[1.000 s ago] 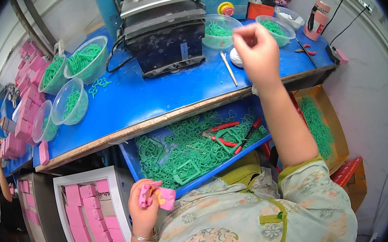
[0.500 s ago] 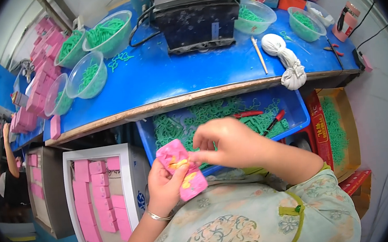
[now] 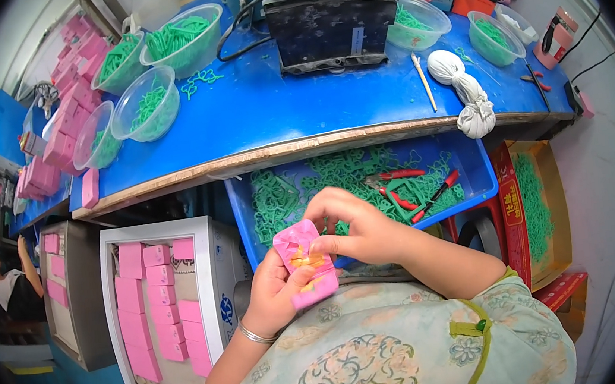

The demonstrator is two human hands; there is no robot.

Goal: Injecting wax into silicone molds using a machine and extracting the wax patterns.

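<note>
A pink rubber mould [image 3: 294, 238], spread open with a hollowed face and yellow parts [image 3: 306, 260] showing inside, is held in front of my body. My left hand [image 3: 273, 293] is closed around its lower left side, thumb lying across the face. From the right, my right hand [image 3: 360, 228] bends over the mould, its thumb and fingers gripping the upper right edge by the yellow part. Just beyond both hands, a blue tray [image 3: 490, 186] holds many green pieces [image 3: 328, 178], with red-handled pliers [image 3: 399, 175] and another red-handled tool [image 3: 439, 195] on top.
Pink blocks fill a white-framed box [image 3: 208, 277] at left. On the blue table [image 3: 240, 116] stand clear bowls [image 3: 175, 105] of green pieces, a dark machine [image 3: 328, 32], a brush-like stick [image 3: 423, 82] and a tied white cloth [image 3: 466, 93]. A carton [image 3: 561, 218] is at right. Another person [image 3: 17, 279] is far left.
My view has shifted slightly. The right hand has moved in onto the mould, its thumb now against the face. More of the pliers in the tray shows.
</note>
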